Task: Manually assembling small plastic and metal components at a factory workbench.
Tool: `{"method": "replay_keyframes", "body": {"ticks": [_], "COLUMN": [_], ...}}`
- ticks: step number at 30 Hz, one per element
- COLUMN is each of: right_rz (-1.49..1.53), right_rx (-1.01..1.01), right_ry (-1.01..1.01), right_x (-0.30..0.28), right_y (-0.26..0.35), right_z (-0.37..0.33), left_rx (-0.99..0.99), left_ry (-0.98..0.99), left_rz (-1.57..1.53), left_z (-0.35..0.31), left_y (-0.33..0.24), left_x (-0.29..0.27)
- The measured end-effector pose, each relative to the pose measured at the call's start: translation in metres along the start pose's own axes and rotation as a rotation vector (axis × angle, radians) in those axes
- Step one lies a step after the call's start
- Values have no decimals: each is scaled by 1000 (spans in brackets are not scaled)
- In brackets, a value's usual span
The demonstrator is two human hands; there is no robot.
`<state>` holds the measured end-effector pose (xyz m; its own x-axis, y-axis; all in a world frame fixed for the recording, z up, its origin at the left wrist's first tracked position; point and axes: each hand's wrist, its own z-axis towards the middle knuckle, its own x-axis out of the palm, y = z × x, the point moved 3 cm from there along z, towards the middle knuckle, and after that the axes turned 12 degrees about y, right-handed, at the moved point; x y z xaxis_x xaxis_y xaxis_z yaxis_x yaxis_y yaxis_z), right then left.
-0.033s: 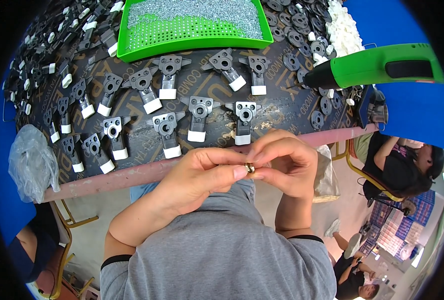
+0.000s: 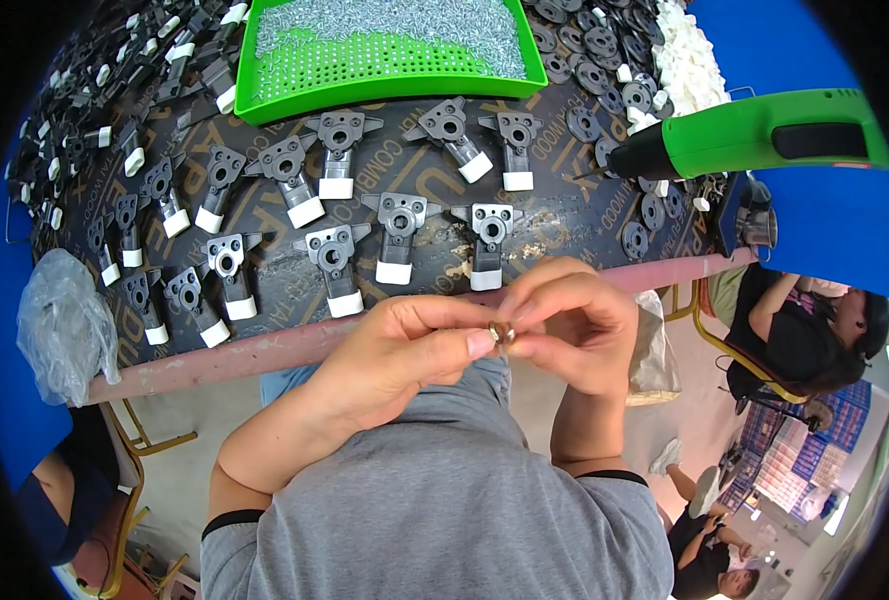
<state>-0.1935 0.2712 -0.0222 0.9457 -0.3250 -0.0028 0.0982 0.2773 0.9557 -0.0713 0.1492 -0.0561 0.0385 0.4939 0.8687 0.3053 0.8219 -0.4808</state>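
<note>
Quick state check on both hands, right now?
Left hand: closed, pinching small shiny metal hardware.
Right hand: closed, pinching at the hardware's other side; whether it is one piece or two cannot be told.

The one view looks steeply down from the wearer's head, facing forward over the table (image 2: 554, 232). The grey shirt (image 2: 434, 510) looms close at the bottom center; the left hand (image 2: 404, 345) and right hand (image 2: 579, 325) sit nearby, mid-frame. Farther off, the green tray (image 2: 384, 90) meets the top edge. Fisheye curvature bows the pink table edge (image 2: 264, 347).
</note>
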Motion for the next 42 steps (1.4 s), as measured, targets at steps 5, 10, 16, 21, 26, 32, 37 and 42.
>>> {"method": "replay_keyframes", "body": {"ticks": [5,10,16,21,26,32,37,42], "right_rz": [-378,-962,-554,-317,-111,68,-982,-1278], "right_rx": [149,113,194,259,337,349,214,269], "right_ry": [-280,-160,-191,100,225,89,-398,-383], "right_x": [-3,-5,6,16,20,19,-17,-34], "right_y": [-3,-10,18,20,19,10,-6,-28], "right_z": [7,18,13,20,36,55,88,89], "left_rx": [-30,-1,19,-30,7,74,172,137], "left_ry": [-136,-174,-133,-61,20,50,-160,-104], "left_rz": [96,184,165,114,-21,-146,-84,-104], "left_z": [-4,-10,-13,-21,-28,-32,-37,-38], "left_y": [0,-6,-8,-9,-8,-21,-25,-29], "left_x": [5,12,8,5,0,3,5,4]}}
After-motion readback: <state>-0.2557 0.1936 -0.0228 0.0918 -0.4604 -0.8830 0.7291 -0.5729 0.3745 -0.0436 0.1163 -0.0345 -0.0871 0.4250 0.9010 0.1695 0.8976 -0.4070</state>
